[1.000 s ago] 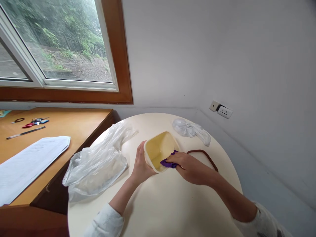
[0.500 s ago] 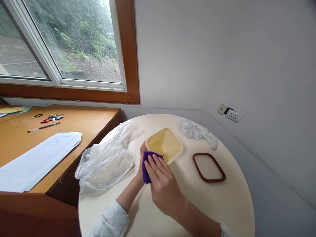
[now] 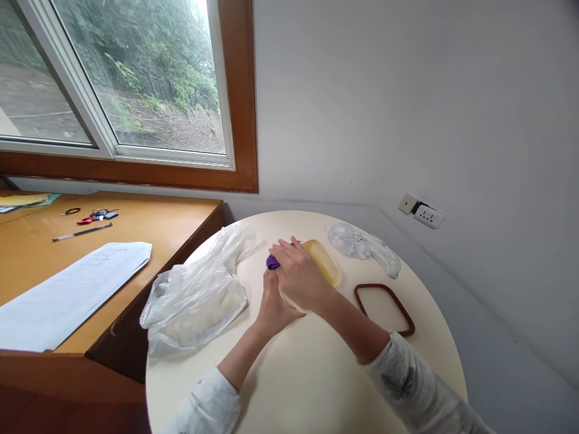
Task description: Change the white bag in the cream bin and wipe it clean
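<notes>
A pale yellow square container [image 3: 324, 263] is tilted above the round table, partly covered by my hands. My left hand [image 3: 274, 308] grips its near left side, fingers wrapped around the wall. Across the top reaches my right hand [image 3: 299, 272], pressing a purple cloth [image 3: 272, 263] against the container's far left rim. Most of the cloth is hidden under the fingers. To the right of the container, a reddish-brown square ring [image 3: 384, 288], like a lid gasket, lies flat on the table.
On the round table [image 3: 312, 374] a crumpled clear plastic bag [image 3: 199, 307] lies at left and a knotted whitish bag [image 3: 362, 241] at the back right. The wooden desk [image 3: 149, 223] adjoins at left, with papers [image 3: 81, 289], a pen [image 3: 82, 232] and keys [image 3: 98, 215].
My right hand has moved the purple cloth up and away from me, from the near left rim to the far left. The container has turned, and my left hand now shows more.
</notes>
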Demonstrator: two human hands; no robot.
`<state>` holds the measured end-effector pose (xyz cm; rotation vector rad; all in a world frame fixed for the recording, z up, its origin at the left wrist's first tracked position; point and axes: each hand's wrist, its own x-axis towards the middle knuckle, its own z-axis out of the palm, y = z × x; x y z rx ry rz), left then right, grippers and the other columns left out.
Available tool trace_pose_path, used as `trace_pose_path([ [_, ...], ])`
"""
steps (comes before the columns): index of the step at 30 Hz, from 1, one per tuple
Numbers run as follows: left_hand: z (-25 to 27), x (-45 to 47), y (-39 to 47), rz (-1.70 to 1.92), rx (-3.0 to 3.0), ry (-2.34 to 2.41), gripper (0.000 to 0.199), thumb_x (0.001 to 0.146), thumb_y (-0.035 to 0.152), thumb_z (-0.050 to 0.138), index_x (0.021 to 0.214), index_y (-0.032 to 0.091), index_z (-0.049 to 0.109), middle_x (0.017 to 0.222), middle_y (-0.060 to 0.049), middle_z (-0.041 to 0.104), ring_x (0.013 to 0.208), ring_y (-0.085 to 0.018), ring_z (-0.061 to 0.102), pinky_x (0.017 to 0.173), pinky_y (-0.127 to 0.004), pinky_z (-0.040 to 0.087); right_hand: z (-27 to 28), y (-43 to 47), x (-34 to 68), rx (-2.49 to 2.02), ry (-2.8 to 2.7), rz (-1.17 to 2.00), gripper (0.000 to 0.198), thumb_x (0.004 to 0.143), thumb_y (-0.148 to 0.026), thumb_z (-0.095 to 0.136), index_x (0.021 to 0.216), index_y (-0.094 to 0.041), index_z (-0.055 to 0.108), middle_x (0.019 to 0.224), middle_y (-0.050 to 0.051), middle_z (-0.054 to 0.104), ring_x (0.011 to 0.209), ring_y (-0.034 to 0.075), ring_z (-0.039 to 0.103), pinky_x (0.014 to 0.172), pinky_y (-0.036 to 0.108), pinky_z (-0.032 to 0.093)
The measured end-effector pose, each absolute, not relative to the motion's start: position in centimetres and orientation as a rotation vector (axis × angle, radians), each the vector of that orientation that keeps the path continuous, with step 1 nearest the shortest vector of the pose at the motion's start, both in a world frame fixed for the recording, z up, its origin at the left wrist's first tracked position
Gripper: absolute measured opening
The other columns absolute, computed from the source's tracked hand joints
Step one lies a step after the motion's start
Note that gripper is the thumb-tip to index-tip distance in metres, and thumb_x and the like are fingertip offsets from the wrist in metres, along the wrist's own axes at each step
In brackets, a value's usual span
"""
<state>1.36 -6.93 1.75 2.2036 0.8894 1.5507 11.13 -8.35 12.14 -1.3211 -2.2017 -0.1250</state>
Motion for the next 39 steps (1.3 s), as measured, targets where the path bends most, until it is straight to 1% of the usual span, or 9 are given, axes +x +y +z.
trace_pose_path([
  [2,2.1,1.3,-7.2,1.507,2.121,0.89,0.113,0.051,0.035,0.078,0.139,0.021,0.009,0.136,-0.018,0.031,0.125,-0.035,0.034,0.097,-0.053,0.037,12.4,-7.5,12.7,-1.402,-2.16,-0.13,0.04,0.081,-0.007,0.033,0.115,-0.007,0.055,0.116,0.012,0.06,0.12,0.019,0.045,0.11,0.039,0.021],
  [6,2.4,1.4,-7.5,1.464,2.126,0.885,0.112,0.049,0.026,0.079,0.138,0.026,0.011,0.134,-0.014,0.031,0.125,-0.033,0.031,0.1,-0.053,0.033,12.3,-6.8,16.1,-1.523,-2.067,-0.099,0.044,0.081,-0.004,0.031,0.117,-0.011,0.053,0.118,0.01,0.059,0.116,0.018,0.047,0.105,0.035,0.03],
  [12,2.3,1.5,-7.6,1.462,2.203,0.857,0.11,0.052,0.033,0.078,0.139,0.024,0.01,0.136,-0.015,0.029,0.125,-0.037,0.031,0.1,-0.053,0.035,11.4,-8.0,19.0,-1.672,-1.91,-0.028,0.048,0.081,-0.005,0.03,0.127,-0.009,0.045,0.119,0.012,0.058,0.11,0.019,0.052,0.094,0.031,0.041],
  [18,2.4,1.4,-7.5,1.495,2.089,0.892,0.115,0.049,0.033,0.08,0.139,0.031,0.009,0.135,-0.011,0.029,0.124,-0.038,0.031,0.101,-0.055,0.032,9.1,-10.2,19.4,-1.71,-1.852,-0.1,0.05,0.083,-0.007,0.029,0.131,-0.007,0.04,0.119,0.014,0.058,0.109,0.02,0.055,0.091,0.03,0.046],
  [24,2.7,1.5,-7.4,1.497,2.088,0.905,0.117,0.046,0.031,0.081,0.138,0.032,0.01,0.136,-0.012,0.028,0.126,-0.037,0.028,0.102,-0.054,0.031,7.2,-13.1,19.1,-1.833,-1.849,-0.178,0.056,0.079,-0.003,0.029,0.135,-0.007,0.034,0.131,0.017,0.048,0.117,0.022,0.05,0.09,0.032,0.047],
  [28,2.6,1.7,-7.4,1.494,2.027,0.937,0.115,0.047,0.03,0.08,0.138,0.033,0.011,0.137,-0.011,0.028,0.127,-0.036,0.027,0.102,-0.055,0.03,7.9,-14.6,18.1,-1.979,-1.852,-0.131,0.055,0.08,-0.002,0.027,0.135,-0.005,0.034,0.132,0.02,0.045,0.11,0.023,0.055,0.085,0.031,0.048],
  [31,2.6,1.8,-7.5,1.527,1.991,0.953,0.112,0.049,0.031,0.08,0.138,0.032,0.011,0.135,-0.011,0.029,0.126,-0.036,0.028,0.102,-0.055,0.03,9.0,-15.8,16.8,-2.091,-1.915,0.02,0.055,0.079,-0.001,0.029,0.134,0.0,0.034,0.118,0.022,0.056,0.094,0.023,0.063,0.076,0.03,0.05],
  [34,2.8,1.9,-7.6,1.544,2.066,0.957,0.112,0.048,0.03,0.081,0.138,0.03,0.013,0.135,-0.012,0.03,0.125,-0.035,0.03,0.101,-0.053,0.03,10.0,-16.9,15.4,-2.122,-2.013,0.197,0.057,0.076,0.0,0.033,0.133,0.001,0.035,0.099,0.019,0.064,0.08,0.022,0.065,0.067,0.028,0.049],
  [39,2.8,1.9,-7.7,1.539,2.057,1.004,0.115,0.047,0.03,0.081,0.138,0.026,0.011,0.137,-0.014,0.029,0.127,-0.033,0.029,0.102,-0.051,0.03,11.6,-18.3,14.1,-1.917,-2.072,0.452,0.051,0.079,-0.006,0.035,0.129,-0.004,0.043,0.089,0.016,0.065,0.075,0.022,0.062,0.064,0.028,0.046],
])
